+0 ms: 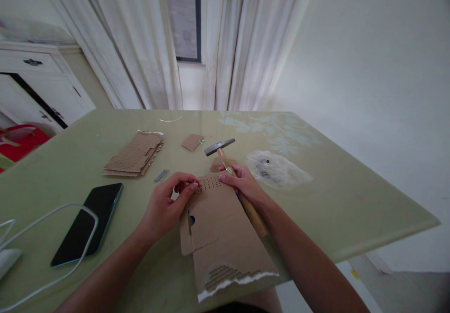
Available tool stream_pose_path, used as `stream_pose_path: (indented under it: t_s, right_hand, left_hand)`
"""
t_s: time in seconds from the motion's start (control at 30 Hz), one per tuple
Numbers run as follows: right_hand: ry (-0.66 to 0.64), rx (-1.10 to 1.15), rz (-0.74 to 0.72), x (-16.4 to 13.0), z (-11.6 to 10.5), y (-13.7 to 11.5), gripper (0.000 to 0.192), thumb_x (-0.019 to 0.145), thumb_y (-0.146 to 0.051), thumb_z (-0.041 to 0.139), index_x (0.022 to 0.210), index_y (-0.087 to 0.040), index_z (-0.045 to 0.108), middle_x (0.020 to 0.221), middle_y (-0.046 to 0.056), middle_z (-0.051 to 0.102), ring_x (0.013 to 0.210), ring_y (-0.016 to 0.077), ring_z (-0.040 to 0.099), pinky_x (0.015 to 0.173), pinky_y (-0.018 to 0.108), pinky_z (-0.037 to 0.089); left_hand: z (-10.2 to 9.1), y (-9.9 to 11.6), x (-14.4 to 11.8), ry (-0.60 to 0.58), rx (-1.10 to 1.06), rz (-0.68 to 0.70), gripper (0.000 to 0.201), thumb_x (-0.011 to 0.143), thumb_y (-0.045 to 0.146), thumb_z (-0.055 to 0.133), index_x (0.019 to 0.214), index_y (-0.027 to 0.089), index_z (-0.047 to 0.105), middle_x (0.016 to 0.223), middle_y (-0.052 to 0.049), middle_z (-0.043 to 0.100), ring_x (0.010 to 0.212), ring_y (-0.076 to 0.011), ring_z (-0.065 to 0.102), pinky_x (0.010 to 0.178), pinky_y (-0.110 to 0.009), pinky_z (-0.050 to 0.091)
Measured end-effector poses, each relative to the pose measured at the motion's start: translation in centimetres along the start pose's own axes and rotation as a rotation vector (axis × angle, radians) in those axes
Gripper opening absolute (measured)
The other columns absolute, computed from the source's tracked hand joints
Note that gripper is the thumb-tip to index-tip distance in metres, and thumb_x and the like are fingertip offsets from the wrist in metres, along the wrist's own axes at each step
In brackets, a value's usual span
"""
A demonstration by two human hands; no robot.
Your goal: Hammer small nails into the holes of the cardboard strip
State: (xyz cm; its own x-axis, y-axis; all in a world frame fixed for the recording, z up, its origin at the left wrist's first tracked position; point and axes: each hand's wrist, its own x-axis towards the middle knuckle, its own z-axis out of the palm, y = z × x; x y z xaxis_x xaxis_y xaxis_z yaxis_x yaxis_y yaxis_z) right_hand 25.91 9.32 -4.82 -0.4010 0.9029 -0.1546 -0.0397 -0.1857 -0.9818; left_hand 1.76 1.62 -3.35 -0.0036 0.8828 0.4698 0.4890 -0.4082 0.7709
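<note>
Holding a small wooden-handled hammer [225,160] over a torn brown cardboard sheet [220,231].
Right hand [242,184] grips the hammer; left hand [165,205] pinches something tiny at the cardboard's dotted top edge, on the green table [351,200].

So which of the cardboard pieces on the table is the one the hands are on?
The large torn sheet at the near table edge, with punched holes along its top, pinched by left hand and right hand. The perforated stack and small scrap lie untouched farther back.
</note>
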Motion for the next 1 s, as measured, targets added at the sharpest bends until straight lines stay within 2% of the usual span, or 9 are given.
stream_pose_path:
  t_s: [0.2, 0.3, 0.37, 0.47, 0.57, 0.67, 0.73, 0.87, 1.0]
  right_hand:
    - [0.003, -0.081, -0.112, 0.3, -0.7, 0.1, 0.054, 0.087, -0.069, 0.076, 0.103, -0.018, 0.070, 0.060, -0.008, 0.049, 0.044, 0.0085, 0.038, 0.043, 0.024, 0.030]
    - [0.105, -0.160, -0.237, -0.1, -1.4, -0.7, 0.054, 0.091, -0.071, 0.070, 0.107, -0.019, 0.067, 0.070, -0.006, 0.054, 0.042, 0.0082, 0.041, 0.040, 0.025, 0.032]
    - [0.164, -0.225, -0.327, -1.0, -1.9, -2.0, 0.050, 0.095, -0.067, 0.067, 0.114, -0.020, 0.066, 0.077, -0.005, 0.057, 0.043, 0.0087, 0.044, 0.040, 0.025, 0.034]
    - [0.145, -0.357, -0.366, -3.3, -2.8, -4.8, 0.040, 0.104, -0.058, 0.058, 0.116, -0.021, 0.064, 0.076, -0.005, 0.057, 0.046, 0.0109, 0.046, 0.044, 0.027, 0.036]
    - [0.105, -0.669, -0.360, -6.5, -3.0, -8.3, 0.029, 0.108, -0.046, 0.054, 0.107, -0.021, 0.068, 0.071, -0.004, 0.052, 0.057, 0.0142, 0.048, 0.054, 0.028, 0.036]
    - [0.082, -1.008, -0.383, -9.4, -2.0, -11.1, 0.027, 0.108, -0.041, 0.055, 0.098, -0.022, 0.071, 0.079, 0.001, 0.062, 0.074, 0.0191, 0.055, 0.067, 0.031, 0.039]
    - [0.100, -1.088, -0.398, -10.7, -0.9, -12.2, 0.029, 0.109, -0.040, 0.053, 0.094, -0.022, 0.070, 0.083, 0.003, 0.065, 0.079, 0.0214, 0.058, 0.071, 0.033, 0.040]
    - [0.135, -1.099, -0.423, -11.5, 1.3, -12.6, 0.026, 0.110, -0.037, 0.051, 0.101, -0.022, 0.071, 0.086, 0.005, 0.069, 0.081, 0.0231, 0.060, 0.073, 0.034, 0.040]
    - [0.078, -1.326, -0.361, -11.4, 2.1, -12.8, 0.025, 0.109, -0.032, 0.054, 0.090, -0.022, 0.067, 0.085, 0.005, 0.069, 0.081, 0.0230, 0.060, 0.073, 0.034, 0.036]
  left_hand:
    - [0.1, 0.5, 0.4, -0.027, 0.036, 0.066, 0.013, 0.101, 0.029, 0.066, 0.098, 0.023, 0.077, 0.081, 0.000, 0.073, 0.067, -0.0138, 0.058, 0.063, -0.025, 0.047]
    - [0.2, 0.6, 0.6, -0.062, 0.044, 0.116, 0.014, 0.101, 0.029, 0.065, 0.098, 0.022, 0.077, 0.083, -0.001, 0.073, 0.068, -0.0144, 0.059, 0.064, -0.026, 0.048]
    - [0.4, 0.6, 0.7, -0.069, 0.047, 0.138, 0.015, 0.100, 0.030, 0.065, 0.099, 0.022, 0.078, 0.083, -0.002, 0.074, 0.068, -0.0148, 0.059, 0.066, -0.026, 0.049]
    - [0.7, 0.3, 0.8, -0.063, 0.033, 0.131, 0.018, 0.100, 0.032, 0.065, 0.101, 0.022, 0.079, 0.082, -0.002, 0.075, 0.067, -0.0148, 0.060, 0.064, -0.026, 0.049]
    - [1.0, 0.0, 1.0, -0.069, 0.003, 0.118, 0.019, 0.099, 0.034, 0.065, 0.100, 0.021, 0.080, 0.080, -0.002, 0.075, 0.066, -0.0147, 0.060, 0.063, -0.025, 0.049]
    - [1.2, 0.0, 1.2, -0.071, -0.022, 0.103, 0.021, 0.098, 0.036, 0.065, 0.098, 0.021, 0.080, 0.081, -0.003, 0.076, 0.066, -0.0151, 0.061, 0.062, -0.025, 0.049]
    - [1.2, 0.0, 1.2, -0.074, -0.031, 0.094, 0.023, 0.097, 0.038, 0.065, 0.097, 0.020, 0.080, 0.083, -0.004, 0.077, 0.067, -0.0157, 0.063, 0.061, -0.025, 0.050]
    - [1.2, 0.1, 1.3, -0.078, -0.038, 0.101, 0.025, 0.096, 0.040, 0.066, 0.097, 0.020, 0.080, 0.082, -0.005, 0.078, 0.068, -0.0169, 0.065, 0.060, -0.025, 0.051]
    - [1.3, 0.1, 1.2, -0.086, -0.047, 0.113, 0.022, 0.096, 0.037, 0.065, 0.096, 0.020, 0.080, 0.084, -0.006, 0.079, 0.069, -0.0177, 0.068, 0.060, -0.026, 0.052]
